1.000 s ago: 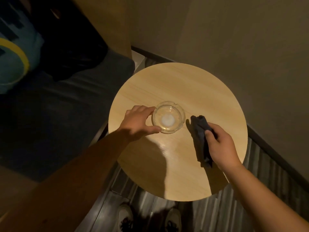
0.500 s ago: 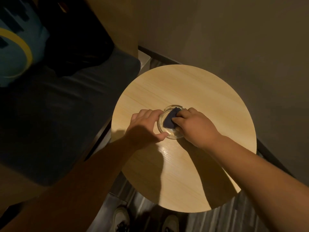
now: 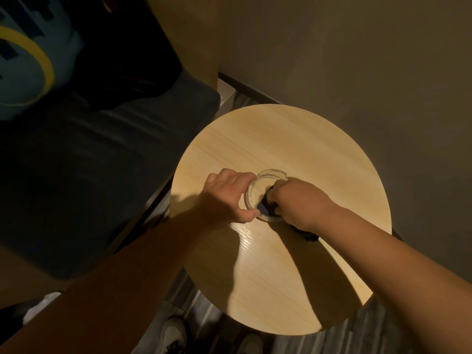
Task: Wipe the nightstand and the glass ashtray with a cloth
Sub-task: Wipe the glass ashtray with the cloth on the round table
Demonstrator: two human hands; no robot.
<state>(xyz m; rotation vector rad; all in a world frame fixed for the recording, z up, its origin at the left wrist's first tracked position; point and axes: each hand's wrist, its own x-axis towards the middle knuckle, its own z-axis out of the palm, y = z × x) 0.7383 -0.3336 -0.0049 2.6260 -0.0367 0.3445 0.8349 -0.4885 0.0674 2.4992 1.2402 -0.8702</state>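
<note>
A round light-wood nightstand [image 3: 293, 139] fills the middle of the view. Near its centre stands a clear glass ashtray [image 3: 270, 173]. My left hand [image 3: 224, 198] grips the ashtray's left rim between thumb and fingers. My right hand [image 3: 298, 203] is closed on a dark cloth [image 3: 264, 206] and presses it down inside the bowl of the ashtray. A tail of the cloth pokes out under my right wrist and lies on the tabletop. Most of the cloth is hidden by my fingers.
A bed with a dark cover [image 3: 89, 159] lies close on the left, with a teal and yellow cushion [image 3: 28, 62] at its head. A wall [image 3: 357, 60] runs right behind the nightstand. My shoes [image 3: 173, 335] stand on striped flooring below the table's near edge.
My right hand has carried the cloth from the tabletop into the ashtray and rubbed it deeper toward the near side of the bowl. My left hand has kept its grip on the rim.
</note>
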